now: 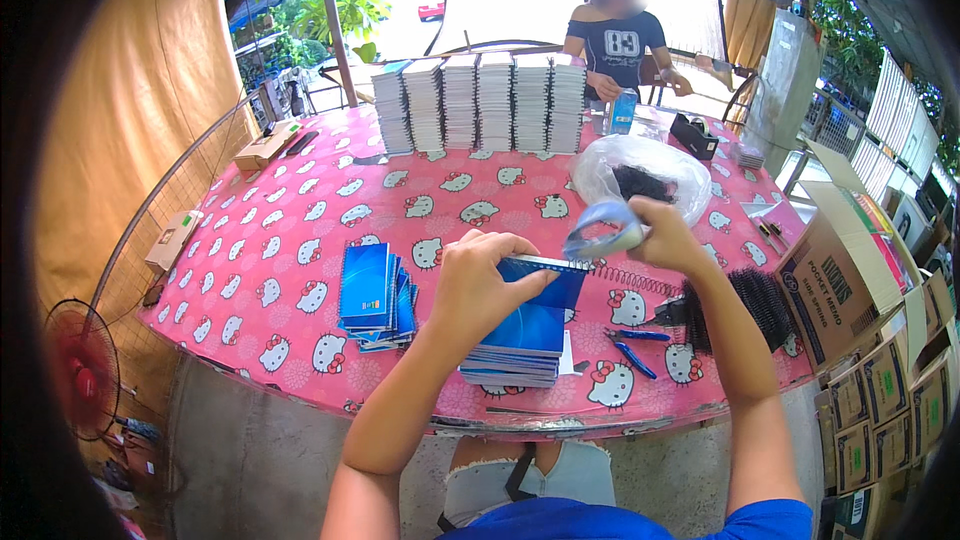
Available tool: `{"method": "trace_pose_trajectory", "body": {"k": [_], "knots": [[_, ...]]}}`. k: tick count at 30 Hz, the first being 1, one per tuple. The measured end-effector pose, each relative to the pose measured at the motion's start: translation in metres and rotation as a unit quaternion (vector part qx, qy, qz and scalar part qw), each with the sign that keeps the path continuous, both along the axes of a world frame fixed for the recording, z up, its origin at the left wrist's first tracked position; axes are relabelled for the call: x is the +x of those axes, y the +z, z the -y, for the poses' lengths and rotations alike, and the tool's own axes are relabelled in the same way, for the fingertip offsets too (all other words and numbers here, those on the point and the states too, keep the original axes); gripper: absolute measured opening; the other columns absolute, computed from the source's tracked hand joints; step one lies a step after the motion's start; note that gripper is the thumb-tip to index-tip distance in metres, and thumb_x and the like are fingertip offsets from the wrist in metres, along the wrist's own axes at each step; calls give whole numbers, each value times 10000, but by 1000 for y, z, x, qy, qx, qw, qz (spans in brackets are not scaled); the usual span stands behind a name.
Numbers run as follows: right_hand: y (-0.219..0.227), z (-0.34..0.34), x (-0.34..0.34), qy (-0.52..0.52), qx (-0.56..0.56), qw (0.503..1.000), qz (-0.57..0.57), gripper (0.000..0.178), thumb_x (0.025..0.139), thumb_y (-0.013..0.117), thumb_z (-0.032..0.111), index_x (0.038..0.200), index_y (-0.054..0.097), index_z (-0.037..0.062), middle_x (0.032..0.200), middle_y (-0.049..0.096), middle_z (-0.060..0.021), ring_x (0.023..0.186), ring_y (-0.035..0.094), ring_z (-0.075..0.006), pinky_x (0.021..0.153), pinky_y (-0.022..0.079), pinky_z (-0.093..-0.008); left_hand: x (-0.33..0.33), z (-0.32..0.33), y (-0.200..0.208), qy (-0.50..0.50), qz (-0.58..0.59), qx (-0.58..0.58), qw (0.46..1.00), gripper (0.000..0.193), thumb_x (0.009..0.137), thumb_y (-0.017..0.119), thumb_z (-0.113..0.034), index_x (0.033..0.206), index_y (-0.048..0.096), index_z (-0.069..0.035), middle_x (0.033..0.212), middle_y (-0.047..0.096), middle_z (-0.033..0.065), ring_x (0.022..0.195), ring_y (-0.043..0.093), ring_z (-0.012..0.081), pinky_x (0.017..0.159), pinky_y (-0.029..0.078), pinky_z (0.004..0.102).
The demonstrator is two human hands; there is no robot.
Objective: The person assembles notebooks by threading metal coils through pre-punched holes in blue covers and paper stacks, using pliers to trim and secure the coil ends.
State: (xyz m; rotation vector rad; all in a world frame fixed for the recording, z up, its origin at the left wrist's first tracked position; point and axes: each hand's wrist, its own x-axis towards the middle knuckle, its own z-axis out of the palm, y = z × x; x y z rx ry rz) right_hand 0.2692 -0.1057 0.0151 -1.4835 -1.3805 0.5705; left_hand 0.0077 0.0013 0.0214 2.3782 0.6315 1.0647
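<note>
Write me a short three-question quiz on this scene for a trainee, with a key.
1. Which hand grips the raised blue notebook?
2. True or false: the blue-handled hand tool lies to the right of the blue notebook stack beneath the raised one.
3. How many tall notebook stacks stand in the row at the far side?

Key:
1. The left hand.
2. True.
3. Six.
</note>
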Motion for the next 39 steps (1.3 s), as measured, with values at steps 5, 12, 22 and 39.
{"method": "trace_pose_trajectory", "body": {"k": [5,12,22,39], "knots": [[6,-2,-10,38,-25,980,195,462,592,680,-27,1051,630,4,974,679,-80,819,648,-202,735,518,-335,5,-1,-2,-21,3,-21,1000,355,620,827,-244,890,699,-54,827,672,101,786,648,197,737,506,319],[17,-27,-14,-1,-14,964,264,427,544,679,-16,966,627,2,886,669,-78,779,628,-189,721,501,-315,1,-10,0,-33,-2,-64,997,364,637,814,-220,923,674,-44,904,678,84,816,660,189,761,511,324],[26,-50,-38,87,21,983,161,376,586,648,13,962,638,10,801,653,-43,814,607,-127,705,483,-306,-20,-14,-44,-35,271,-261,926,335,745,723,26,1066,641,-31,977,625,46,798,615,106,650,515,244],[-160,-18,77,-66,-215,900,374,386,679,749,268,953,627,24,910,657,-183,917,645,-332,786,501,-435,-28,-14,-49,-136,346,-426,825,406,732,711,105,1118,653,-6,830,603,-3,738,562,70,656,490,201]]}}
